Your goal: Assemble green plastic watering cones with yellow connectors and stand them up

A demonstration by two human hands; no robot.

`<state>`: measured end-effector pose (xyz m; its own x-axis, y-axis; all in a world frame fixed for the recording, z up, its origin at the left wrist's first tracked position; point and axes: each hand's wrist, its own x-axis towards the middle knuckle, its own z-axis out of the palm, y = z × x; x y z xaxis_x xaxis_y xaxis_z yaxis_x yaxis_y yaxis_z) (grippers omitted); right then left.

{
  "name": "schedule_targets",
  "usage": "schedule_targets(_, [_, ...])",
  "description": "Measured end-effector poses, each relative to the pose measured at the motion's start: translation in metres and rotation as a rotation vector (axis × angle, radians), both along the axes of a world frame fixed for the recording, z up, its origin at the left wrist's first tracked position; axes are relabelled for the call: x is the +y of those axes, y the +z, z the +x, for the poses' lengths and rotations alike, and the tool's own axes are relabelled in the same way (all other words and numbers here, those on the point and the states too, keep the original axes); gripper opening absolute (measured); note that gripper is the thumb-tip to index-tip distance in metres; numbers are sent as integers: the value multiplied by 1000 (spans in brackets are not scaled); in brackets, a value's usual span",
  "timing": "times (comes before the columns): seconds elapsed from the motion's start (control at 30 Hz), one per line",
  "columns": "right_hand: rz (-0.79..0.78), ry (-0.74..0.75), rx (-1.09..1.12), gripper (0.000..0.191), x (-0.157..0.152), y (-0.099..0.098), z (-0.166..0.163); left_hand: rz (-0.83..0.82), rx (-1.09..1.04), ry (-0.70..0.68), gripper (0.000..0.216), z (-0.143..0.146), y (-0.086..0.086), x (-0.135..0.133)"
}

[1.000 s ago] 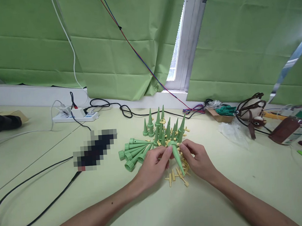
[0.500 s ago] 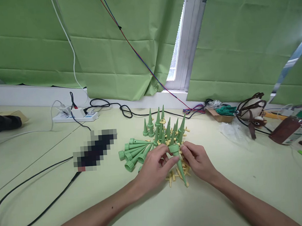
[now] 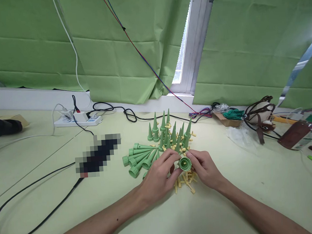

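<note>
My left hand [image 3: 161, 173] pinches a green plastic watering spike [image 3: 185, 163], its round open mouth turned toward me. Inside the mouth a small yellow tip shows. My right hand [image 3: 206, 165] is closed at the spike's right side, its fingers pinching a small yellow valve mostly hidden by them. Beneath both hands lies a pile of loose yellow valves [image 3: 187, 180]. Just behind, several green spikes [image 3: 173, 133] stand point up, many with yellow valves in their sides. Left of them, more green spikes [image 3: 143, 159] lie on the table, mouths toward the left.
A black cable loops around a pixelated dark object [image 3: 98, 156] on the left. A white power strip [image 3: 78, 120] lies at the back. On the right are a clear plastic bag [image 3: 241, 137], a small cardboard box [image 3: 227, 120] and a dark red device [image 3: 293, 135].
The held spike has tipped: its point faced down toward me before, and now its open mouth faces me. Both hands have shifted only slightly.
</note>
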<state>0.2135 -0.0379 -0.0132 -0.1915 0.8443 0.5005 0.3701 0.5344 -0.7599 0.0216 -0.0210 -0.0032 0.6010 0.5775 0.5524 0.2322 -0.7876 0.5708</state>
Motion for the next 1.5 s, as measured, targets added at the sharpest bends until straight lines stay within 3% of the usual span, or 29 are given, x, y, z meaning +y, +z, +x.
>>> schedule_targets(0.23, [58, -26, 16, 39, -2, 2, -4, -23, -15, 60, 29, 1, 0, 1])
schedule_targets(0.43, [83, -65, 98, 36, -2, -2, -4, -149, -40, 184, 6, 2, 7, -1])
schedule_targets(0.47, [83, -72, 110, 35, -2, -3, -3, -170, -43, 179, 3, 3, 8, -2])
schedule_targets(0.7, [151, -99, 96, 28, -3, 1, -4, -409, -96, 78, 44, 4, 12, -1])
schedule_targets(0.93, [156, -68, -3, 27, -3, 3, -4, -559, -96, -10, 45, 2, 10, 1])
schedule_targets(1.13, [104, -55, -20, 33, -2, 3, -3, -538, -86, -23, 37, 2, 10, 0])
schedule_targets(1.5, [94, -78, -77, 38, -2, 2, -4, -189, 16, 45, 25, 2, 11, -1])
